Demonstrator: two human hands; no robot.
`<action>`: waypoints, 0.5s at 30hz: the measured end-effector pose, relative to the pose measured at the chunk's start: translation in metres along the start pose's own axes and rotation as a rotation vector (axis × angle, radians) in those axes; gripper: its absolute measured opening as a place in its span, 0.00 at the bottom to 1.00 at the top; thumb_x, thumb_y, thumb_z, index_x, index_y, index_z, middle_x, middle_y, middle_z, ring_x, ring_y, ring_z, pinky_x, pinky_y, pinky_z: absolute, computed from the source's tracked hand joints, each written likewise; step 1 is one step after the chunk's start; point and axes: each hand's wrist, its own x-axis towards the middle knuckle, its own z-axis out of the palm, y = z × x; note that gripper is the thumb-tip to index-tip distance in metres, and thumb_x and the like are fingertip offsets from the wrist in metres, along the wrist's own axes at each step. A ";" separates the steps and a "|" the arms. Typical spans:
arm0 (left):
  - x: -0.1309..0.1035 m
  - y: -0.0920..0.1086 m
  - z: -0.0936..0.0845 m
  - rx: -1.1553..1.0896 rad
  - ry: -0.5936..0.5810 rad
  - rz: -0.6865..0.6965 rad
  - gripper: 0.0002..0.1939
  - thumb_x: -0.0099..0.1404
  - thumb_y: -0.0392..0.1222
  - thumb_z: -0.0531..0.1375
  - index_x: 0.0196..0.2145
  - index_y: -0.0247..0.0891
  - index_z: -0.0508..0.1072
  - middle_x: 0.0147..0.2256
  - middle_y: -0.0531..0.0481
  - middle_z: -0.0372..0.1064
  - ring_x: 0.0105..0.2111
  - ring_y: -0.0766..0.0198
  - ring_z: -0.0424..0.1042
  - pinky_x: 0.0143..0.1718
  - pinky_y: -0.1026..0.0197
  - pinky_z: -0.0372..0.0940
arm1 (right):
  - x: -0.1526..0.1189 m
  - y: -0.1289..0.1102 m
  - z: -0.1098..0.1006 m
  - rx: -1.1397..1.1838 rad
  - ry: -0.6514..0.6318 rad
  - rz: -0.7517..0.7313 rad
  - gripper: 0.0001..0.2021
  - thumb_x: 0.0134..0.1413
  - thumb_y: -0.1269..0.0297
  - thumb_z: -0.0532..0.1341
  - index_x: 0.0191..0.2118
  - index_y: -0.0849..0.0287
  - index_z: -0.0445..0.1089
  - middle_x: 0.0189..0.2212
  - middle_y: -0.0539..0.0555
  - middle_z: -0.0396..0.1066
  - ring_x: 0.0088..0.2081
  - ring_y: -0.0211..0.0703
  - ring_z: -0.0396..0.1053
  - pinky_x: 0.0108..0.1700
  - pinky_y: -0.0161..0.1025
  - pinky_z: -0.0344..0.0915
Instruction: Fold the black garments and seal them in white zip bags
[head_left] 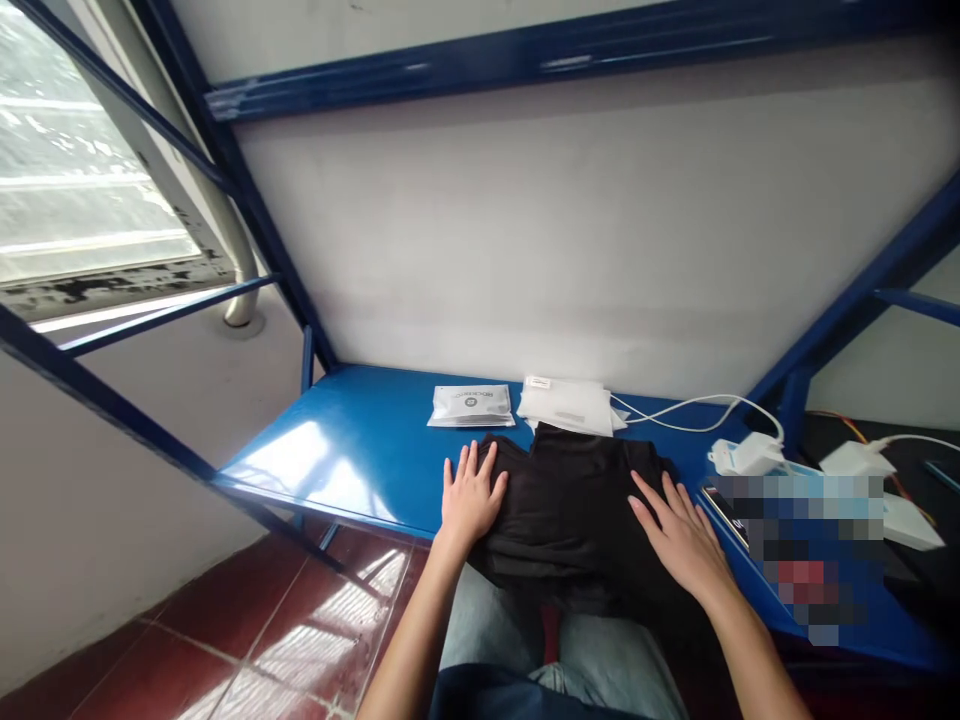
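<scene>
A black cloth garment [574, 510] lies spread over the front edge of the blue table [360, 420], with part of it hanging down at the right. My left hand [472, 495] rests flat at the garment's left edge, fingers apart and pointing away from me. On the garment's right side lies my right hand [679, 535], palm down with the fingers spread. Neither hand grips the cloth. Behind the garment are a small grey printed packet [471, 405] and a white packet [564, 405], whose near edge almost meets the cloth.
White chargers [750, 455] and a white cable [660, 412] lie at the right, near a phone [724, 515] and a blurred-out area. Blue metal bars [450, 62] frame the table against a white wall. A window is at the upper left.
</scene>
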 end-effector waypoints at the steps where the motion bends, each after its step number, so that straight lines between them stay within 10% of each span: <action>1: 0.000 -0.001 -0.002 -0.031 0.015 -0.002 0.29 0.76 0.52 0.53 0.71 0.49 0.59 0.72 0.41 0.51 0.73 0.47 0.50 0.70 0.33 0.45 | -0.001 -0.003 -0.001 -0.001 0.035 -0.002 0.31 0.71 0.43 0.43 0.73 0.46 0.57 0.75 0.60 0.49 0.74 0.66 0.46 0.68 0.65 0.55; 6: 0.003 -0.040 -0.026 -0.352 0.127 0.006 0.18 0.76 0.47 0.51 0.51 0.42 0.77 0.56 0.43 0.74 0.57 0.56 0.73 0.61 0.52 0.65 | -0.001 -0.028 -0.020 0.023 0.344 -0.240 0.25 0.71 0.50 0.48 0.63 0.53 0.71 0.70 0.64 0.56 0.73 0.69 0.48 0.69 0.73 0.48; 10: 0.019 -0.094 -0.058 -0.414 0.188 -0.070 0.19 0.77 0.48 0.48 0.43 0.38 0.76 0.42 0.44 0.78 0.42 0.59 0.77 0.46 0.59 0.70 | 0.032 -0.074 -0.036 0.306 0.085 -0.551 0.18 0.70 0.53 0.52 0.54 0.49 0.75 0.60 0.58 0.69 0.62 0.55 0.67 0.65 0.55 0.65; 15: 0.094 -0.123 -0.085 -0.368 0.135 -0.121 0.17 0.75 0.50 0.52 0.46 0.38 0.76 0.46 0.43 0.78 0.47 0.57 0.76 0.50 0.60 0.67 | 0.126 -0.201 -0.027 0.261 -0.144 -0.538 0.24 0.73 0.52 0.44 0.62 0.51 0.68 0.61 0.59 0.67 0.60 0.47 0.69 0.58 0.45 0.69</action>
